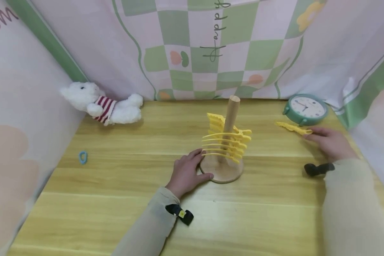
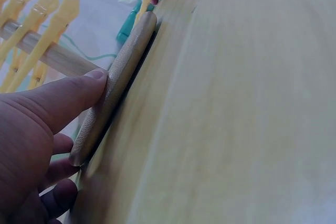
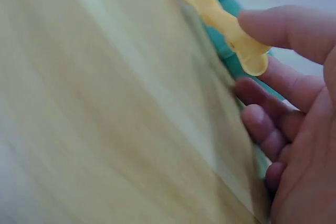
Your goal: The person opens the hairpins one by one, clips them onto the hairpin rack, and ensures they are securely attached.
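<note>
A wooden stand with a round base (image 1: 223, 172) and an upright post (image 1: 232, 112) carries several yellow plastic clips (image 1: 225, 140), curved around the post in a stack. My left hand (image 1: 187, 174) grips the base's left edge; the left wrist view shows the thumb on top of the base (image 2: 121, 72) and the fingers at its rim. Off to the right, my right hand (image 1: 332, 142) pinches one end of a slim, wavy-edged yellow clip (image 1: 291, 127) between thumb and fingers. That clip (image 3: 215, 14) points away to the left, in front of the round green clock.
The green clock (image 1: 307, 108) lies face up at the back right, close to the right hand. A white plush toy (image 1: 107, 105) in a striped top lies at the back left. A small blue ring-like piece (image 1: 83, 157) is on the table's left side. Printed cloth (image 1: 204, 81) hangs behind.
</note>
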Motion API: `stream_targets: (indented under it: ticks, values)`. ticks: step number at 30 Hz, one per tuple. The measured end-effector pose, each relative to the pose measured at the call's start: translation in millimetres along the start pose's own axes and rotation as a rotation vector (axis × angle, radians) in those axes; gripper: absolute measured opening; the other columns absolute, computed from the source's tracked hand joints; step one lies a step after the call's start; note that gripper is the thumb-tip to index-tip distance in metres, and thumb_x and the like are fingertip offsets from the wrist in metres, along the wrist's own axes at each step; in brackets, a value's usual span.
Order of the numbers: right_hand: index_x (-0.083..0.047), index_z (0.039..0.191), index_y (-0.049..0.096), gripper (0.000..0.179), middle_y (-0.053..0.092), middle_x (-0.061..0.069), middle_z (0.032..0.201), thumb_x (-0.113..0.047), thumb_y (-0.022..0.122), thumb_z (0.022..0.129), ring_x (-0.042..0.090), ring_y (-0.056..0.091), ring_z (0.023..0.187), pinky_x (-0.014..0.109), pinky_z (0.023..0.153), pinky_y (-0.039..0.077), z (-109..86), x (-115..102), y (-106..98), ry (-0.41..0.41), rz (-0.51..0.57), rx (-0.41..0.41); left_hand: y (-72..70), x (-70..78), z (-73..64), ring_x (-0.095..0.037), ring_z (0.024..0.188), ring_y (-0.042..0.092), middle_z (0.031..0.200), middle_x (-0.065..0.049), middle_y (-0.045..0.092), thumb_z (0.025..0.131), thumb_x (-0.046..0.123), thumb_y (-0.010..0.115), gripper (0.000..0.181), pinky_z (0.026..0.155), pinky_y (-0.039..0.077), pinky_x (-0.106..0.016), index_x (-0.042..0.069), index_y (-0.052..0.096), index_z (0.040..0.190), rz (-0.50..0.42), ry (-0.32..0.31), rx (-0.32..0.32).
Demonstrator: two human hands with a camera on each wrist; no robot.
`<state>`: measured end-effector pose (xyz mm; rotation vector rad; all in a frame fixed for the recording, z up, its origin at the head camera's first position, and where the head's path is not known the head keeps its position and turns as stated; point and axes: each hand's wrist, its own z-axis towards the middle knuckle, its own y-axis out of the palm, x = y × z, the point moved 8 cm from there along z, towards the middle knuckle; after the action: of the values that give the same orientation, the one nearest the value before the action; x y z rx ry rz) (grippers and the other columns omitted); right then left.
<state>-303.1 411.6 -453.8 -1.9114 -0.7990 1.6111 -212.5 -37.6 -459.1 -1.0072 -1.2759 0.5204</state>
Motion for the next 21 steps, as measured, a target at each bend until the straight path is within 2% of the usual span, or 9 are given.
stream_targets:
  ticks: [2,4,7,10,11,14,16,18,21]
  values:
    - [-0.001,0.147,0.044,0.073,0.051,0.008,0.138,-0.05,0.062,0.096,0.037,0.039,0.124,0.061,0.104,0.026,-4.4,-2.9,3.2,0.003,0.065,0.006,-0.2,-0.3,-0.2,-0.029,0.13,0.049,0.159,-0.001,0.038,0.086,0.055,0.073,0.08,0.101,0.032,-0.049,0.018,0.046,0.151,-0.005,0.0,0.002]
    - [-0.005,0.149,0.045,0.072,0.053,-0.01,0.125,-0.05,0.063,0.096,0.021,0.042,0.115,0.044,0.101,0.032,-9.9,-5.1,7.6,0.025,0.129,0.02,-0.5,-0.4,-0.3,-0.03,0.13,0.049,0.159,-0.001,0.038,0.086,0.055,0.073,0.08,0.101,0.033,-0.049,0.018,0.046,0.151,-0.007,0.001,0.002]
    - [-0.012,0.15,0.046,0.071,0.051,-0.026,0.115,-0.05,0.067,0.093,0.006,0.042,0.104,0.027,0.085,0.033,-18.7,-7.3,14.6,0.077,0.225,0.052,-1.0,-0.2,-0.3,-0.03,0.13,0.049,0.159,-0.001,0.038,0.086,0.056,0.073,0.081,0.1,0.033,-0.049,0.018,0.046,0.151,-0.005,0.003,0.003]
    - [-0.016,0.152,0.045,0.075,0.052,-0.022,0.123,-0.053,0.068,0.091,0.002,0.042,0.104,0.023,0.083,0.034,-28.5,-10.4,21.0,0.129,0.258,0.083,-1.3,0.4,-0.3,-0.03,0.13,0.049,0.159,-0.001,0.038,0.086,0.056,0.073,0.081,0.1,0.033,-0.049,0.018,0.046,0.152,-0.006,0.003,0.002]
    - [-0.016,0.152,0.045,0.076,0.053,-0.018,0.129,-0.055,0.068,0.09,0.006,0.043,0.108,0.025,0.088,0.036,-31.8,-11.4,23.0,0.14,0.261,0.095,-0.9,0.6,-0.4,-0.03,0.13,0.049,0.159,-0.001,0.038,0.086,0.056,0.073,0.081,0.1,0.033,-0.049,0.018,0.046,0.152,-0.006,0.002,-0.002]
    - [-0.015,0.151,0.046,0.077,0.055,-0.018,0.128,-0.055,0.068,0.09,0.009,0.045,0.103,0.026,0.082,0.042,-40.7,-14.3,28.2,0.162,0.28,0.137,0.5,0.3,-0.5,-0.03,0.13,0.049,0.16,-0.001,0.037,0.086,0.056,0.073,0.08,0.101,0.032,-0.049,0.017,0.047,0.151,-0.005,-0.001,-0.01]
    - [-0.013,0.149,0.048,0.075,0.059,-0.024,0.119,-0.055,0.068,0.09,0.012,0.048,0.096,0.026,0.074,0.046,-43.2,-16.2,30.0,0.156,0.279,0.173,0.6,-0.3,-0.6,-0.03,0.13,0.049,0.16,-0.001,0.037,0.086,0.056,0.073,0.08,0.101,0.032,-0.049,0.017,0.047,0.151,-0.008,-0.004,-0.01]
    - [-0.012,0.147,0.051,0.071,0.059,-0.031,0.103,-0.051,0.068,0.091,0.008,0.048,0.086,0.023,0.061,0.044,-44.4,-17.7,30.4,0.137,0.304,0.204,0.1,-0.5,-0.7,-0.029,0.13,0.049,0.16,-0.001,0.037,0.086,0.056,0.073,0.079,0.102,0.032,-0.049,0.017,0.048,0.15,-0.004,-0.004,-0.006]
    - [-0.015,0.143,0.056,0.059,0.062,-0.033,0.093,-0.045,0.068,0.094,0.0,0.055,0.086,0.016,0.066,0.046,-44.4,-21.3,29.9,0.092,0.385,0.244,-2.0,0.7,-1.0,-0.029,0.13,0.049,0.159,-0.001,0.038,0.086,0.056,0.073,0.079,0.102,0.032,-0.05,0.017,0.048,0.15,-0.003,0.003,0.001]
